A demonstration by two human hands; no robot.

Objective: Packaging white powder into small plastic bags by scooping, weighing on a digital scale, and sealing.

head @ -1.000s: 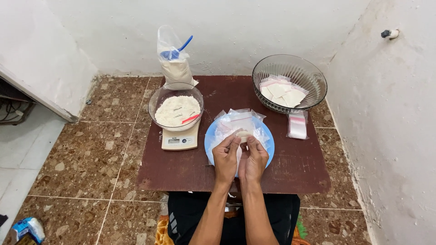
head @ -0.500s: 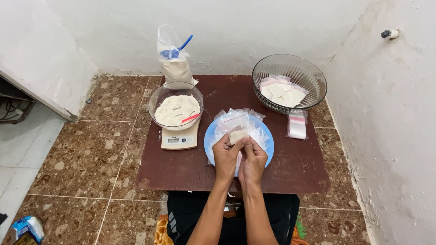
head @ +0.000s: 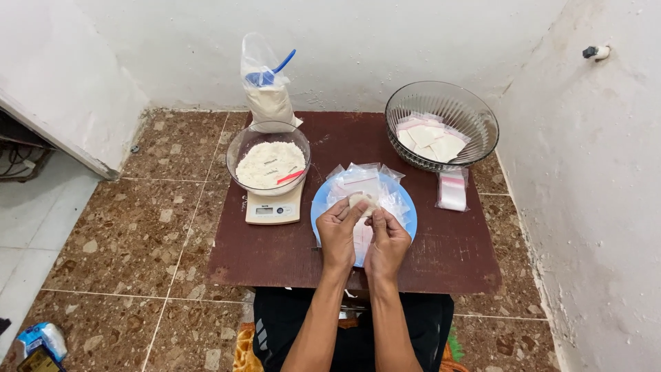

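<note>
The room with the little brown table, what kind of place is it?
Probably a corner of a home, used for packing powder by hand: low table on tiled floor, kitchen scale under a bowl of white powder, small filled bags.

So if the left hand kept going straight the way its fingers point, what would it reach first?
The left hand points away and slightly right, holding a small filled bag. Beyond that, it would likely first meet the empty bags piled on the blue plate; depth is unclear.

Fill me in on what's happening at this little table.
A person seated at a low brown table holds a small powder-filled plastic bag between the left hand and right hand, over a blue plate piled with clear bags. A glass bowl of white powder sits on a scale; a second glass bowl holds filled packets.
</note>
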